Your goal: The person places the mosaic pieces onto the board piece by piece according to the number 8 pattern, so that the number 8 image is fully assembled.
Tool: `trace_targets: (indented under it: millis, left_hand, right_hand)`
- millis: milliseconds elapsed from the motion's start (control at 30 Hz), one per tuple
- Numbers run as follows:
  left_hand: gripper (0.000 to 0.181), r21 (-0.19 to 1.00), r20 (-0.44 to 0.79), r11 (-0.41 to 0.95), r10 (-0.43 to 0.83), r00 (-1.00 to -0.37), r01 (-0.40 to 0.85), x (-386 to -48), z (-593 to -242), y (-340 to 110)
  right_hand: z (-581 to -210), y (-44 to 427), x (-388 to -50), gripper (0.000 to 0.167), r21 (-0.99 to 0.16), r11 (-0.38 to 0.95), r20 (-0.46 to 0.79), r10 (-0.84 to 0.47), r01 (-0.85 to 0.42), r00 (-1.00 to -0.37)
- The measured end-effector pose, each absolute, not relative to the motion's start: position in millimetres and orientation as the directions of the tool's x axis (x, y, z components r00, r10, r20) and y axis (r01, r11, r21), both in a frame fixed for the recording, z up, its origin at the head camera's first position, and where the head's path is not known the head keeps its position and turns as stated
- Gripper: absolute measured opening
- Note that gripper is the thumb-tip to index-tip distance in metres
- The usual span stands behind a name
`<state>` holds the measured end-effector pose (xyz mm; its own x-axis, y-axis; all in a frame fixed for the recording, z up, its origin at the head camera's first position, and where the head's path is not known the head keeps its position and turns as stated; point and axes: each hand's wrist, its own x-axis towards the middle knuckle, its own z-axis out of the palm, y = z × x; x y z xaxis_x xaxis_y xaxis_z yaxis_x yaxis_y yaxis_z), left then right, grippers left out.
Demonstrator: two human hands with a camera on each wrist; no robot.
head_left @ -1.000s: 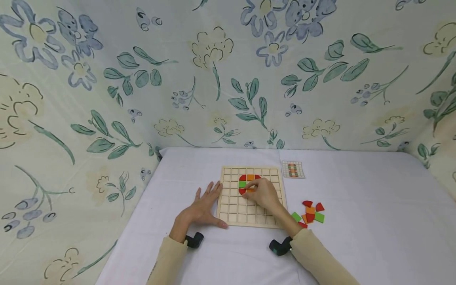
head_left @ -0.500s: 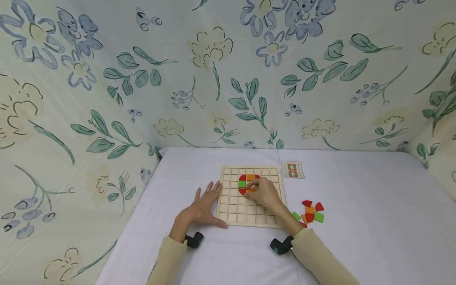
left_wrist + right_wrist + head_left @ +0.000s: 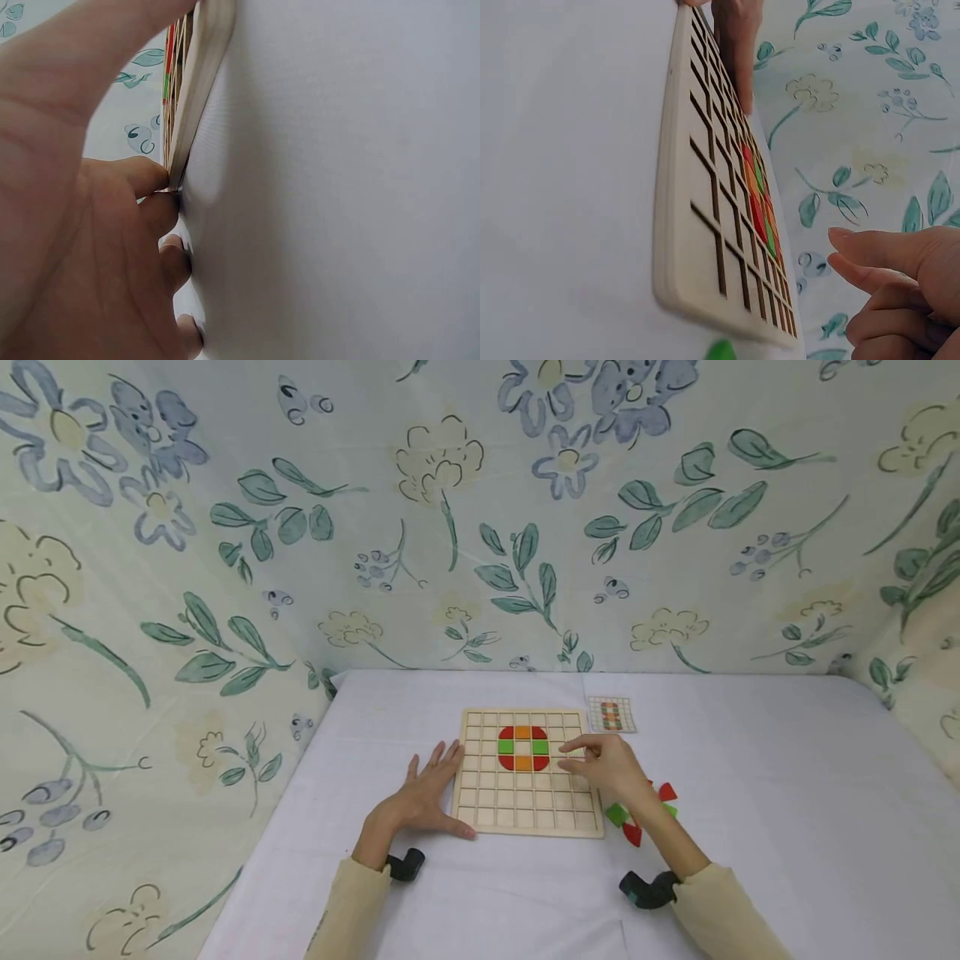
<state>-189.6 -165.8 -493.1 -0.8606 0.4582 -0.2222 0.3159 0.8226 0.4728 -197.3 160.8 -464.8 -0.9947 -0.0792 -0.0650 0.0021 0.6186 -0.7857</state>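
A wooden grid board (image 3: pixel 495 817) lies on the table. Red quarter-round tiles, two orange squares, a green left tile (image 3: pixel 506 747) and a green right tile (image 3: pixel 540 747) form a rounded ring around one bare cell. My left hand (image 3: pixel 422 800) lies spread at the board's left side, thumb near its front corner; in the left wrist view the fingers touch the board's edge (image 3: pixel 202 82). Over the board's right part hovers my right hand (image 3: pixel 611 764), thumb and index apart with nothing between them. In the right wrist view its other fingers (image 3: pixel 889 322) are curled.
Loose red and green tiles (image 3: pixel 632 833) lie right of the board, partly hidden by the right forearm. A small pattern card (image 3: pixel 611 715) with a printed grid sits beyond the board's right corner. Floral cloth (image 3: pixel 450 527) hangs behind the table.
My right hand has drawn back to the right from the tile ring, uncovering its right side and lower orange tile. My left hand stays at the board's edge. The head view has shifted slightly.
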Motion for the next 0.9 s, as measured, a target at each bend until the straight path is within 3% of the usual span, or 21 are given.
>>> trace_targets:
  millis: [400, 900]
  left_hand:
    - [0.137, 0.477, -0.221, 0.823, 0.451, -0.864, 0.308, -188.3, -490.7, -167.6]
    - [0.138, 0.482, -0.220, 0.818, 0.460, -0.860, 0.314, -189.3, -492.5, -165.5]
  right_hand:
    - [-476.2, 258.4, -173.8, 0.035, -0.692, 0.715, -0.150, -0.011, 0.097, -0.989]
    - [-486.4, 275.5, -170.9, 0.033, -0.703, 0.701, -0.196, -0.023, 0.124, -0.980]
